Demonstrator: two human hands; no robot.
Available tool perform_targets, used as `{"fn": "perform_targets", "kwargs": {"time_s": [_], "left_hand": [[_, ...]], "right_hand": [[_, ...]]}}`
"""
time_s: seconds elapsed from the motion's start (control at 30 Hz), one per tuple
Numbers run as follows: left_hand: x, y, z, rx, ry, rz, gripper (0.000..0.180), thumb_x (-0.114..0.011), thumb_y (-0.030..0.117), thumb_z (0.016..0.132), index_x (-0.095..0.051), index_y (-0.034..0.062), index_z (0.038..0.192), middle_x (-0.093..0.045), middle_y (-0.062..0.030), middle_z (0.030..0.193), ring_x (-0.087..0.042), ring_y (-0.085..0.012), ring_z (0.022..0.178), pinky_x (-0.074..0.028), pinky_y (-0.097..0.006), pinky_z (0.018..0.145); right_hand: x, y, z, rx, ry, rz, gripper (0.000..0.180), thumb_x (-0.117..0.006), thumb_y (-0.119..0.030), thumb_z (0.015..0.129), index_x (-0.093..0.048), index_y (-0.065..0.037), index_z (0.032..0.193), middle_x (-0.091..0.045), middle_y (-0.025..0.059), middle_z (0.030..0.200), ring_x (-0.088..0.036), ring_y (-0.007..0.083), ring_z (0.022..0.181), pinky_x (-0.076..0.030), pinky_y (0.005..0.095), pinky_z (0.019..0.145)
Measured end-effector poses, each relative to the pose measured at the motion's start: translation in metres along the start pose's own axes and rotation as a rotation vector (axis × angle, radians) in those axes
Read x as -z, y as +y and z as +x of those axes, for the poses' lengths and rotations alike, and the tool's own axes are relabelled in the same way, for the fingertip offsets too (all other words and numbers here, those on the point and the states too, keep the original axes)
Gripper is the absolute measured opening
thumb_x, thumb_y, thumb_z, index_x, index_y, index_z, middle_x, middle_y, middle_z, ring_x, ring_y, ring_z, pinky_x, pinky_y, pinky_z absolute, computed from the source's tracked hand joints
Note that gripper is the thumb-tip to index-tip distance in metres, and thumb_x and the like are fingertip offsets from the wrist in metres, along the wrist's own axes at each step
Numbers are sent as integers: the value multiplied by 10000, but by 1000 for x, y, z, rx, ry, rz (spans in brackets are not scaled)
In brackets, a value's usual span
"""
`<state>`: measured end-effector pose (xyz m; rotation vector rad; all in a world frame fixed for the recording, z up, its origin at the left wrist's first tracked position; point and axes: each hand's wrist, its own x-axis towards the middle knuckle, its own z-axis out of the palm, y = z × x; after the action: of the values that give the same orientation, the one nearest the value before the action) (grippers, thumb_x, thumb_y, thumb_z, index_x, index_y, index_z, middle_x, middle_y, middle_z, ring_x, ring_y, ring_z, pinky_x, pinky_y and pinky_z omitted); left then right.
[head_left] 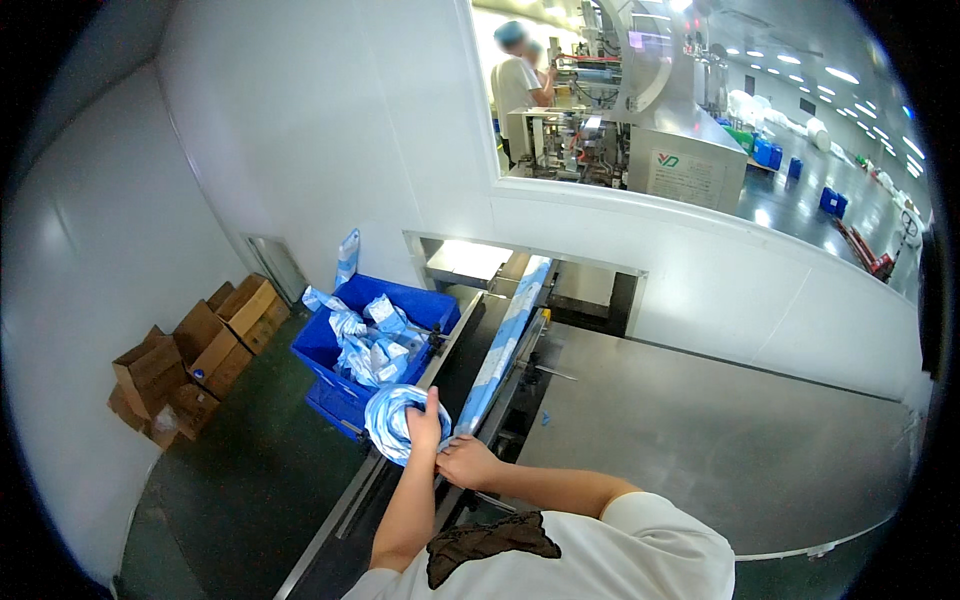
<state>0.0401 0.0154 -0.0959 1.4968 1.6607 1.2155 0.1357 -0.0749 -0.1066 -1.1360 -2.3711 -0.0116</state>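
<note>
— Where is the strip of packets, relative to the hands?

— The strip (503, 340) is a long blue-and-white band lying on the conveyor (478, 352). Its long axis runs from the opening in the wall (560, 275) down toward the person, slanting slightly left as it comes nearer. Its near end arrives right at the hands, so it stretches away in front of them rather than to either side.

— And the hands themselves?

— The left hand (424, 422) is raised and clenched around a gathered bundle (395, 420) of the same blue-and-white material, with the thumb pointing up. The right hand (466, 462) sits just below and to the right of it, touching the left wrist, fingers curled at the lower end of the strip. Whether it really pinches the strip I cannot tell; the fingers hide that.

— Which hand is nearer the strip?

— The right one. The strip's near end comes down just above its knuckles, while the left hand lies off to the left of that line with the bundle.

— What lies on the left?

— A blue crate (330, 350) just beside the conveyor, with loose blue-and-white packets heaped inside. It is close to the left hand's bundle, up and to the left of it. Cardboard boxes (190, 355) stand well apart by the wall.
</note>
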Motion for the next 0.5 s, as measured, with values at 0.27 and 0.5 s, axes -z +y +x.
{"fn": "perform_targets", "kwargs": {"time_s": [0.27,0.5], "left_hand": [[35,-24,-16,17,-599,567,661,-599,456,775,-536,-157,1013,-560,-342,1016,-561,-422,991,-439,-413,847],[60,-21,-57,-239,-757,827,516,-591,393,786,-582,-71,1011,-597,-257,997,-580,-396,919,-450,-431,829]], "right_hand": [[13,18,-4,283,50,209,194,-639,-219,751,-537,-100,866,-566,38,944,-538,224,907,-413,370,770],[-4,141,-24,187,-2,-173,235,-526,-110,738,-586,-69,961,-587,94,1026,-549,263,996,-419,391,873]]}}
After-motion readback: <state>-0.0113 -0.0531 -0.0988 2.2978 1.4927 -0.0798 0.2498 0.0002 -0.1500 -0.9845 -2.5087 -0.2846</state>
